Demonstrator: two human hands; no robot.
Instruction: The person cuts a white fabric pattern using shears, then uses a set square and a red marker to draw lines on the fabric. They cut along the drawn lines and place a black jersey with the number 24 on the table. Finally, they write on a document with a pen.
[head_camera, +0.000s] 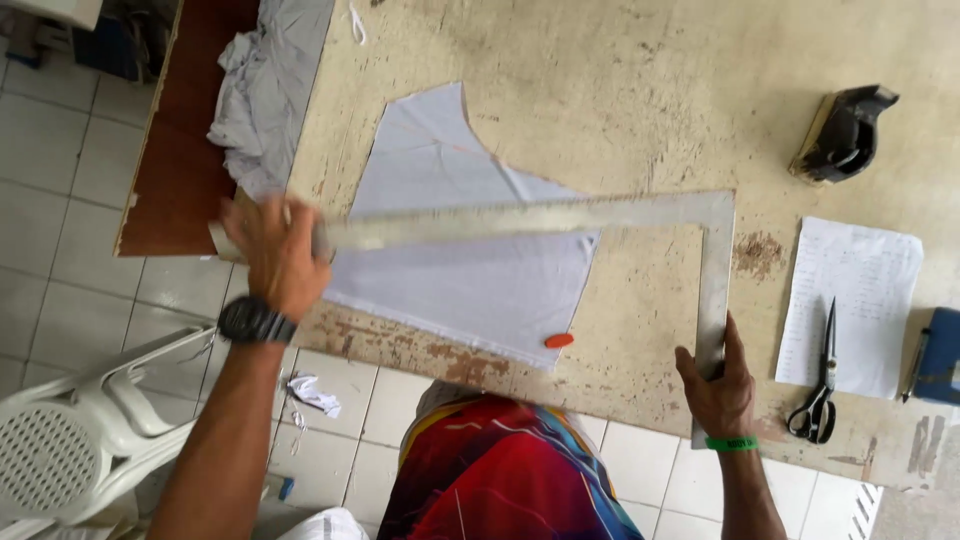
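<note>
A large metal L-shaped square (560, 216) lies across a cut piece of pale grey fabric (450, 270) on a worn beige table (620, 90). My left hand (275, 250), with a black wristwatch, grips the far left end of the square's long arm. My right hand (718, 385), wearing a green wristband, holds the lower end of the short arm near the table's front edge. An orange piece of tailor's chalk (559, 340) rests on the table just off the fabric's lower right corner.
Black scissors (822, 385) lie on a white sheet of paper (850, 300) at the right, beside a blue notebook with a pen (935, 355). A dark tape dispenser (845, 132) sits at the back right. Crumpled grey cloth (265, 90) hangs off the table's left. A white plastic chair (80, 440) stands lower left.
</note>
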